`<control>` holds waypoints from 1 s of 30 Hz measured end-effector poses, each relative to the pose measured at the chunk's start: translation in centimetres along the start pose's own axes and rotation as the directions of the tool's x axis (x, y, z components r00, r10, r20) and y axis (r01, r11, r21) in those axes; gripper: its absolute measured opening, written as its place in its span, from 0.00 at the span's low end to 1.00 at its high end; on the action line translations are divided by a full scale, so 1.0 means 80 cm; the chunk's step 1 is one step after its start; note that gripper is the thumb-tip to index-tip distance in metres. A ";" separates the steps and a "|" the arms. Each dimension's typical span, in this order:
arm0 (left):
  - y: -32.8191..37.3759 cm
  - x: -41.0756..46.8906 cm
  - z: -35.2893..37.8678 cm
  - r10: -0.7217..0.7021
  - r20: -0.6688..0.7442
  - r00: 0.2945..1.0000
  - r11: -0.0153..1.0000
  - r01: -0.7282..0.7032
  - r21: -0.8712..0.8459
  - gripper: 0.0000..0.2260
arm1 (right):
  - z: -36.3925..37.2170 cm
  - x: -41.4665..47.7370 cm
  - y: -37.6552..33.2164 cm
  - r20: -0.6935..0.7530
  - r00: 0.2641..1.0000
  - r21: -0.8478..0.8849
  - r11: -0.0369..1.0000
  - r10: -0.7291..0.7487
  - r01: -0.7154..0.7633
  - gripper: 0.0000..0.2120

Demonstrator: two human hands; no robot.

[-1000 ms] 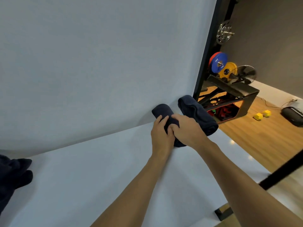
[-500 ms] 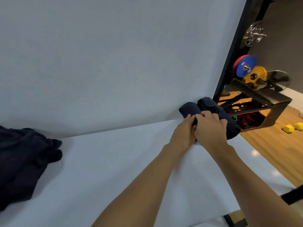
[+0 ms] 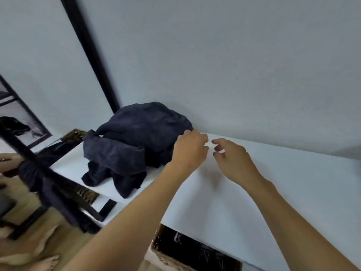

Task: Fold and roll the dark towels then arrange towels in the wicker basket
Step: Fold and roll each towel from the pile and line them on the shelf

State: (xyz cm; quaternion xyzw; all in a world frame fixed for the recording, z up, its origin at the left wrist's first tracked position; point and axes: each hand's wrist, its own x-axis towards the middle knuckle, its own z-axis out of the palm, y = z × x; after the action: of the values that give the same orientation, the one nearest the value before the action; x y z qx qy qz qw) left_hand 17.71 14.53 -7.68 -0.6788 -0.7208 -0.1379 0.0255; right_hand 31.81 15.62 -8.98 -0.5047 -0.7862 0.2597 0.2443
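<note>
Feet: bare feet stood on the wooden floor at the lower left. They were blurred and could not be counted.
Basket: one basket sat nearest, under the front edge of the surface, and only its left rim and dark inside showed. No towel could be made out in it.
Surface: one white surface ran from the front edge back to the backdrop.
Arms: two bare forearms reached forward from the bottom over the surface.
Left hand: one left hand was seen from the back at the right edge of the towels. Its fingers were loosely curled over the white, with no cloth seen in them. Whether it touched the heap could not be told.
Right hand: one right hand was just beside the left one and apart from the towels. Its fingers were released, bent and spread, and held nothing.
Towels: one loose heap of dark towels lay unrolled on the left part of the surface, against the backdrop. How many towels were in it could not be told, and a few ends hung toward the front edge.
Backdrop: one plain white backdrop rose behind the surface.
Post: one black post slanted up behind the heap.
</note>
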 end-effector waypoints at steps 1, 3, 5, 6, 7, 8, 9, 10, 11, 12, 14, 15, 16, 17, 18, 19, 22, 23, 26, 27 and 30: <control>-0.028 -0.009 -0.008 -0.022 -0.050 0.999 0.995 0.027 0.099 0.13 | 0.018 0.006 -0.014 0.041 0.999 0.023 1.000 -0.022 0.021 0.19; -0.072 -0.025 -0.021 -0.036 -0.120 0.992 0.977 0.060 0.204 0.13 | 0.048 0.019 -0.040 0.073 0.995 0.055 0.997 -0.065 0.061 0.21; -0.102 -0.037 -0.026 -0.057 -0.167 0.984 0.970 0.094 0.226 0.15 | 0.073 0.033 -0.063 0.056 0.993 0.039 0.994 -0.107 0.105 0.22; -0.112 -0.041 -0.027 -0.060 -0.203 0.977 0.969 0.106 0.223 0.15 | 0.082 0.039 -0.074 0.037 0.990 0.003 0.991 -0.133 0.133 0.23; -0.120 -0.042 -0.028 -0.043 -0.241 0.970 0.969 0.099 0.226 0.15 | 0.089 0.044 -0.084 0.016 0.987 -0.038 0.986 -0.160 0.161 0.24; -0.126 -0.042 -0.029 -0.021 -0.269 0.963 0.966 0.088 0.242 0.14 | 0.093 0.049 -0.093 -0.006 0.982 -0.074 0.980 -0.187 0.186 0.25; -0.131 -0.041 -0.031 0.001 -0.293 0.956 0.959 0.082 0.270 0.12 | 0.096 0.054 -0.101 -0.023 0.978 -0.109 0.973 -0.208 0.204 0.26; -0.136 -0.039 -0.034 0.017 -0.313 0.950 0.952 0.080 0.294 0.12 | 0.098 0.058 -0.108 -0.035 0.974 -0.152 0.965 -0.224 0.216 0.25; -0.140 -0.037 -0.037 0.031 -0.331 0.943 0.947 0.079 0.312 0.11 | 0.099 0.063 -0.114 -0.041 0.970 -0.203 0.953 -0.239 0.226 0.24; -0.143 -0.035 -0.041 0.045 -0.346 0.937 0.945 0.072 0.319 0.11 | 0.099 0.067 -0.119 -0.044 0.966 -0.257 0.937 -0.256 0.237 0.20; -0.147 -0.031 -0.053 0.071 -0.378 0.923 0.952 0.050 0.301 0.11 | 0.095 0.073 -0.130 -0.076 0.951 -0.342 0.904 -0.300 0.258 0.13; -0.149 -0.027 -0.060 0.080 -0.403 0.912 0.954 0.047 0.295 0.10 | 0.091 0.076 -0.136 -0.108 0.941 -0.360 0.895 -0.320 0.263 0.11; -0.150 -0.022 -0.069 0.093 -0.435 0.895 0.956 0.042 0.291 0.10 | 0.084 0.080 -0.142 -0.144 0.932 -0.359 0.895 -0.332 0.264 0.11; -0.151 -0.014 -0.081 0.108 -0.470 0.876 0.959 0.032 0.281 0.09 | 0.074 0.084 -0.150 -0.180 0.923 -0.342 0.901 -0.341 0.266 0.11; -0.151 -0.005 -0.094 0.126 -0.510 0.851 0.961 0.024 0.277 0.09 | 0.061 0.089 -0.161 -0.221 0.909 -0.322 0.906 -0.354 0.275 0.11; -0.149 0.005 -0.110 0.142 -0.551 0.822 0.959 0.024 0.283 0.08 | 0.047 0.095 -0.175 -0.263 0.888 -0.312 0.904 -0.377 0.291 0.11; -0.142 0.035 -0.168 0.182 -0.618 0.765 0.952 0.021 0.307 0.05 | -0.005 0.118 -0.222 -0.368 0.821 -0.339 0.885 -0.437 0.319 0.12; -0.141 0.044 -0.186 0.181 -0.599 0.780 0.950 0.018 0.311 0.04 | -0.022 0.125 -0.236 -0.385 0.809 -0.359 0.880 -0.444 0.312 0.13; -0.147 0.064 -0.235 0.120 -0.525 0.842 0.950 0.056 0.307 0.06 | -0.072 0.142 -0.263 -0.418 0.797 -0.413 0.873 -0.435 0.260 0.12; -0.150 0.069 -0.249 0.083 -0.520 0.850 0.955 0.082 0.286 0.09 | -0.088 0.144 -0.267 -0.439 0.789 -0.420 0.874 -0.430 0.243 0.12; -0.153 0.082 -0.283 0.009 -0.544 0.839 0.968 0.130 0.217 0.11 | -0.131 0.150 -0.265 -0.494 0.762 -0.418 0.883 -0.418 0.213 0.13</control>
State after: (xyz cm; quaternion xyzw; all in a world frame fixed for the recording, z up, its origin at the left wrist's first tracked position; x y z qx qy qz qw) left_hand 1.74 15.13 13.53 -0.5807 -0.7169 -0.2342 0.3066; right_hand 20.00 20.78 14.23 -0.4509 -0.7832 -0.0875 0.4191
